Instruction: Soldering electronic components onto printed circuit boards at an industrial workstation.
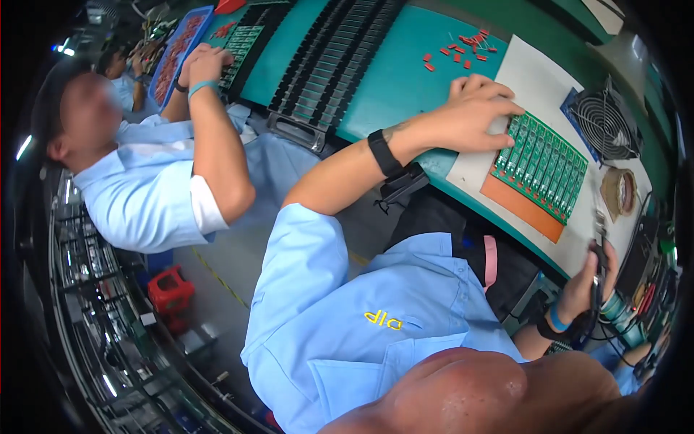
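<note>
At the left end of a green circuit board (542, 163) made up of several narrow strips, my left hand (473, 116) has its thumb and index finger against the edge, spanning the corner. The board lies on an orange-brown plate (517, 210). Lower right, my right hand (585, 289) is closed around a slim black-handled tool (598, 264) with a metal front end. Its tip is blurred, so its exact kind is hard to make out. The tool is held beside the board's right end, apart from it.
A white sheet (535, 61) lies under the plate on the green table (397, 79). Loose red components (470, 47) are scattered at the back. A round-grilled fan (603, 123) and a tape roll (620, 192) stand right. Black slotted rails (332, 65) separate me from a co-worker (144, 166).
</note>
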The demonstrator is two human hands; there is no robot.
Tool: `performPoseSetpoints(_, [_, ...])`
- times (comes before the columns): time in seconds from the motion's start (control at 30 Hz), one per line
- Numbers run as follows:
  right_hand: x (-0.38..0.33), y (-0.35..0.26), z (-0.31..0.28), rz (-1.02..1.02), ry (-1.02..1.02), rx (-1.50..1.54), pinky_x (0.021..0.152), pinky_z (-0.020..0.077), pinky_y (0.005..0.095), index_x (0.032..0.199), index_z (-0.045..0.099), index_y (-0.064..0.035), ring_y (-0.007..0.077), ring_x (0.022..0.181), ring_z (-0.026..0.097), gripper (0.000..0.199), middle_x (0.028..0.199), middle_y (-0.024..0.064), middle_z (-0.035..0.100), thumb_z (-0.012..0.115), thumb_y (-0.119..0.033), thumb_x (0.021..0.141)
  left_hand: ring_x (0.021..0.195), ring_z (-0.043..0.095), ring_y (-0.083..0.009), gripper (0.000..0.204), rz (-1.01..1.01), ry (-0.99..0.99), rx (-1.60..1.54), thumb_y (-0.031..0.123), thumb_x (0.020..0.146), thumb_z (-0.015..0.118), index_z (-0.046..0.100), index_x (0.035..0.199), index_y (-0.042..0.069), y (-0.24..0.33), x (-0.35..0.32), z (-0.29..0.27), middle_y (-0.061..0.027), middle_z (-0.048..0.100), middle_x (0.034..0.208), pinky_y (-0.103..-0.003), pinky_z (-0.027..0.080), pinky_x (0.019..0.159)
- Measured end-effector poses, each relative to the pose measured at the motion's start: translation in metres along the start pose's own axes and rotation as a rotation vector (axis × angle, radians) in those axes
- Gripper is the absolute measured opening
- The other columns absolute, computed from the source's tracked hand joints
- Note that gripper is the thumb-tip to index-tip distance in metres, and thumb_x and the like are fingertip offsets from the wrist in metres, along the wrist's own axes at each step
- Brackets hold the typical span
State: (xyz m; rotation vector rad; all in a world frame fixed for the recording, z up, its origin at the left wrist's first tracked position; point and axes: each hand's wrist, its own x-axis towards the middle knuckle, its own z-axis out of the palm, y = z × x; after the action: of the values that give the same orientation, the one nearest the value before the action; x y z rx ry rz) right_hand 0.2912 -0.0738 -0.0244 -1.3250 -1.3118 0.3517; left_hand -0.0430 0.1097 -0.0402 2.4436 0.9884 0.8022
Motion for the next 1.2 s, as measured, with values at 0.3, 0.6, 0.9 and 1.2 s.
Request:
performPoseSetpoints(0.3, [0.001, 0.029, -0.024, 0.156, 0.311, -0.143, 0.101, 0.0511, 0.0376, 0.136, 0.056, 0.0058, 0.023, 0.112, 0.066, 0.037, 0.125, 0.0182, 0.068, 0.062, -0.002, 0.101, 0.137, 0.037, -0.0354, 0.056, -0.004, 0.015, -0.065, 0.043, 0.083, 0.077, 0.07, 0.133, 0.018, -0.005, -0.001, 0.005, -0.0146, 0.057, 0.143, -0.052, 0.019, 0.113])
performPoseSetpoints(0.6, [-0.005, -0.043, 0.058, 0.17, -0.231, 0.083, 0.088, 0.0536, 0.031, 0.124, 0.063, 0.0032, 0.0189, 0.095, 0.067, 0.041, 0.112, 0.0135, 0.068, 0.078, 0.004, 0.085, 0.137, 0.045, -0.0345, 0.053, 0.034, 0.005, 0.065, 0.044, 0.088, 0.076, 0.068, 0.135, 0.021, 0.006, 0.003, -0.01, -0.0119, 0.058, 0.144, -0.05, 0.029, 0.113])
performPoseSetpoints(0.9, [0.021, -0.047, 0.091, -0.012, -0.363, 0.159, 0.078, 0.0505, 0.0289, 0.116, 0.064, 0.0047, 0.0176, 0.087, 0.063, 0.039, 0.097, 0.0127, 0.066, 0.077, 0.009, 0.08, 0.132, 0.045, -0.0336, 0.054, -0.183, -0.232, -0.04, 0.027, 0.089, 0.076, 0.061, 0.139, 0.011, 0.037, 0.022, -0.044, -0.0141, 0.054, 0.144, -0.046, 0.03, 0.112])
performPoseSetpoints(1.2, [0.02, -0.04, 0.094, -0.036, -0.358, 0.07, 0.075, 0.0488, 0.0289, 0.114, 0.065, 0.0048, 0.0169, 0.084, 0.062, 0.037, 0.094, 0.0116, 0.065, 0.077, 0.008, 0.079, 0.134, 0.044, -0.0357, 0.056, -0.225, -0.244, -0.076, 0.024, 0.088, 0.077, 0.061, 0.139, 0.012, 0.035, 0.018, -0.042, -0.0158, 0.052, 0.146, -0.047, 0.028, 0.114])
